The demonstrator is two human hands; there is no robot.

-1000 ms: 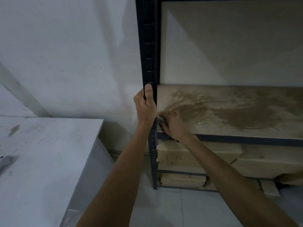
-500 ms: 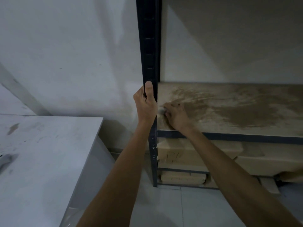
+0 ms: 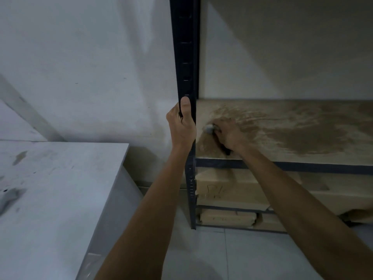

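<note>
The right hand [image 3: 228, 136] is curled down over a small grey wad [image 3: 209, 128], a rag or a sponge, I cannot tell which. Only the wad's pale end pokes out past the knuckles on the side toward the post. The fingers are bunched around it and press it flat to the shelf board [image 3: 292, 128], close to the board's front left corner.

The left hand [image 3: 182, 128] is wrapped round the dark upright post [image 3: 184, 47] of the rack, with the thumb laid straight up its front face. It looks like a bracing grip while the other hand wipes.

Judging by the board, the wiping is well under way but not finished. A broad darker brown patch, streaked in arcs, runs from the hand out to the right, and that reads as the part already gone over. Paler, dusty-looking wood remains along the back edge, in the far left corner beside the post, and in a strip by the front rail [image 3: 302, 167]. The wad sits at the left edge of the darker patch, just beside the post, so the corner seems to be what is in hand.

Below the rail, cardboard boxes [image 3: 228, 190] fill the lower shelves. A smudged white table [image 3: 60, 178] stands well off to the left against the wall [image 3: 80, 57].
</note>
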